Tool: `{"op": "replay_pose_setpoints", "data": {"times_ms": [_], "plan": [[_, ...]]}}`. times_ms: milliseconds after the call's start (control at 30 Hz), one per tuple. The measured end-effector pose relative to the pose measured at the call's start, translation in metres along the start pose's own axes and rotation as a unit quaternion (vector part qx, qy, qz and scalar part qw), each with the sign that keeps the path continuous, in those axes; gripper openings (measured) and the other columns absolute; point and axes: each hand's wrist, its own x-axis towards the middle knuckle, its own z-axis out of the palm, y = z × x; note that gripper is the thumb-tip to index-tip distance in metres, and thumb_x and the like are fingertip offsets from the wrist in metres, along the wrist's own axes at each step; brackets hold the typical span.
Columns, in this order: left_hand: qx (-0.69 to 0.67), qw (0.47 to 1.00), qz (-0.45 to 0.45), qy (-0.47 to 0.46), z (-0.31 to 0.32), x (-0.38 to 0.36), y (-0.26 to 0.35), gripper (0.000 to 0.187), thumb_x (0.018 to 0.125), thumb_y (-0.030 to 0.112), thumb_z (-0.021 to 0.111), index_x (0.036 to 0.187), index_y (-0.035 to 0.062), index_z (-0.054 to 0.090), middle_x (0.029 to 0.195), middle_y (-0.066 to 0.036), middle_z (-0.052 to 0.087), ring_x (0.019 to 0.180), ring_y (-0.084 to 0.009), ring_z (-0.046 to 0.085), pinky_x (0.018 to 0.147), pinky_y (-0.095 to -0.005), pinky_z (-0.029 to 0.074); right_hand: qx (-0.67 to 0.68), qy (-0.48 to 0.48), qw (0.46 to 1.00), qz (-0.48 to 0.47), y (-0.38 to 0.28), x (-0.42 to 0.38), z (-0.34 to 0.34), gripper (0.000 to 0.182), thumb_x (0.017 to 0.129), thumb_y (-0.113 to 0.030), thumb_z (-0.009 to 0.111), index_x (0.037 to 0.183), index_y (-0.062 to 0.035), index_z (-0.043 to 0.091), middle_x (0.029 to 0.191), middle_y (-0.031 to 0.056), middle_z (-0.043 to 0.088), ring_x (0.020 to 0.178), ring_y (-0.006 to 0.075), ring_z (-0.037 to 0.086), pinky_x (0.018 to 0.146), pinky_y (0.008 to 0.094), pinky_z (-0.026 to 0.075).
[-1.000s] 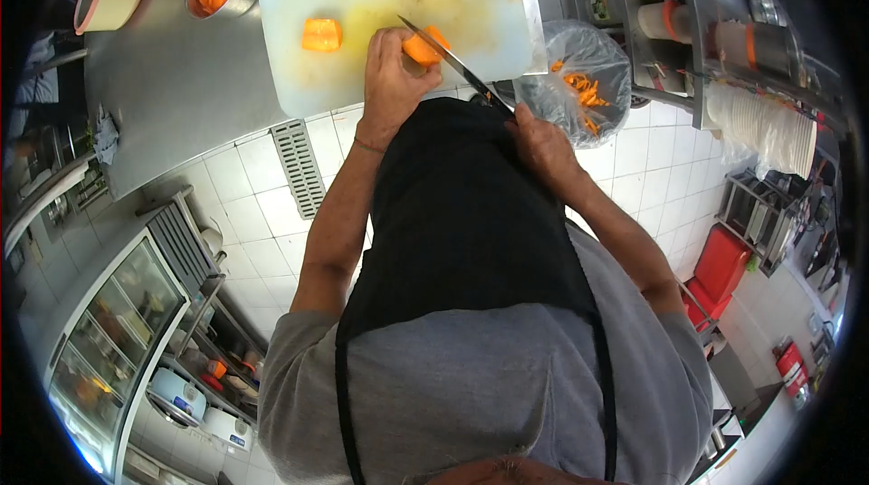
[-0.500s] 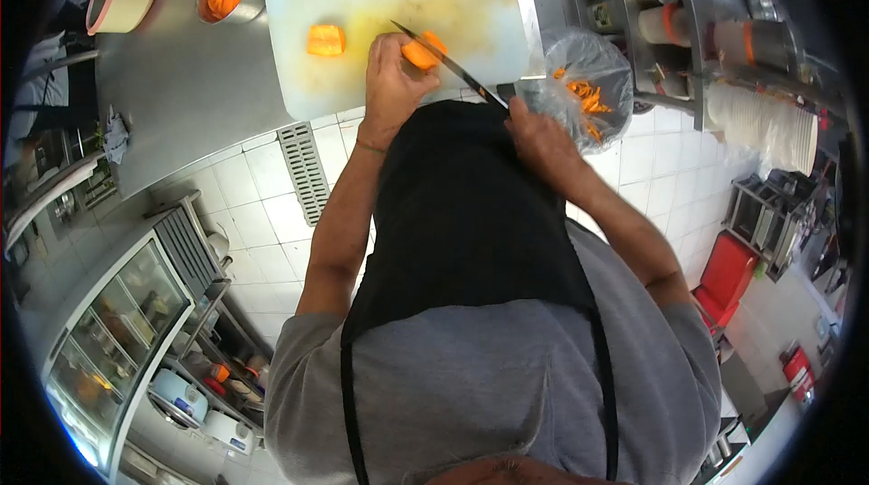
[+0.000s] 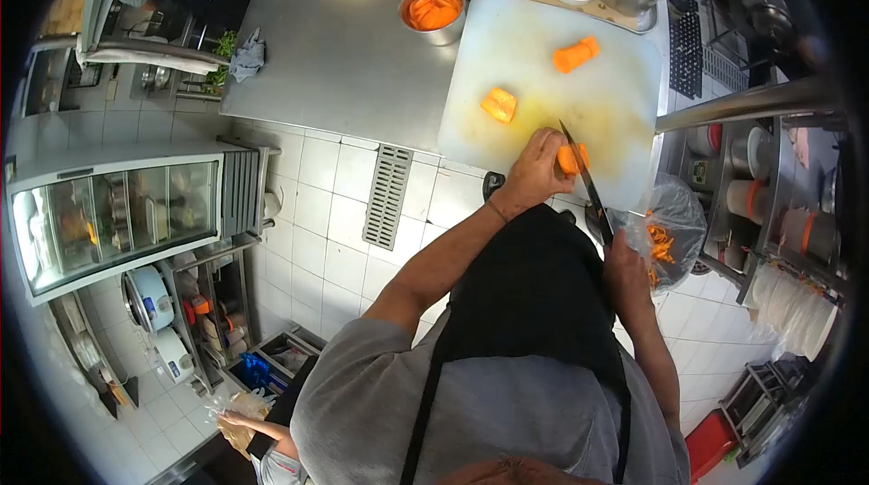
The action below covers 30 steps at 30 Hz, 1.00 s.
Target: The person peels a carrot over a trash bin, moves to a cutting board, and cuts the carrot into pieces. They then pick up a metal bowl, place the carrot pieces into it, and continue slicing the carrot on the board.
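My left hand [image 3: 540,173] grips an orange carrot chunk [image 3: 570,157] near the front edge of the white cutting board [image 3: 625,114], fingers curled around its left side. In my right hand [image 3: 625,268] is a dark-bladed knife [image 3: 593,191], fingers wrapped round the handle. Its blade points up and away from me and overlaps the right side of the chunk. Two other carrot pieces lie farther up the board: a short block [image 3: 499,105] to the left and a longer piece [image 3: 577,54] to the right.
A steel bowl [image 3: 444,36] of carrot slices stands left of the board. Behind it, a tray [image 3: 644,22] carries several containers. A clear bag [image 3: 685,209] with carrot peelings [image 3: 661,242] hangs at the right. Another person's arm [image 3: 262,428] shows at lower left, by a plastic bag.
My head view has swung left, so the board and hands appear farther right and lower. The tray and another person's arm are now in view. Both hands keep their holds.
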Motion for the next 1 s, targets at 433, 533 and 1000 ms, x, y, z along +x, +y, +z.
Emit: {"op": "replay_pose_setpoints", "data": {"times_ms": [433,533,1000], "plan": [[0.028,0.999,0.008,-0.012,0.004,0.000,-0.008,0.054,0.066,0.008,0.084,0.112,0.0011,0.056,0.110,-0.020,0.058,0.108,-0.0411,0.057,0.095,-0.0461,0.049,-0.023,0.025,0.999,-0.011,-0.001,0.002,0.003,0.018,0.103,-0.019,0.055,0.109,-0.0022,0.051,0.078,0.0241,0.069,0.075,0.0452,0.070,0.064,0.0570,0.055],[0.036,0.999,0.014,-0.010,0.001,0.003,-0.002,0.053,0.067,0.008,0.083,0.112,0.0005,0.056,0.109,-0.020,0.059,0.105,-0.0398,0.058,0.092,-0.0461,0.050,-0.007,0.038,0.999,-0.019,-0.001,0.002,0.006,0.017,0.103,-0.019,0.055,0.107,-0.0028,0.051,0.077,0.0232,0.069,0.074,0.0443,0.070,0.063,0.0567,0.055],[0.059,0.998,0.025,-0.011,0.002,0.004,-0.003,0.052,0.069,0.007,0.084,0.112,-0.0009,0.056,0.109,-0.017,0.059,0.100,-0.0340,0.059,0.084,-0.0411,0.053,0.137,0.083,0.987,-0.002,-0.004,0.004,-0.031,0.023,0.102,-0.021,0.062,0.100,-0.0010,0.050,0.073,0.0290,0.065,0.073,0.0515,0.065,0.061,0.0590,0.047]]}}
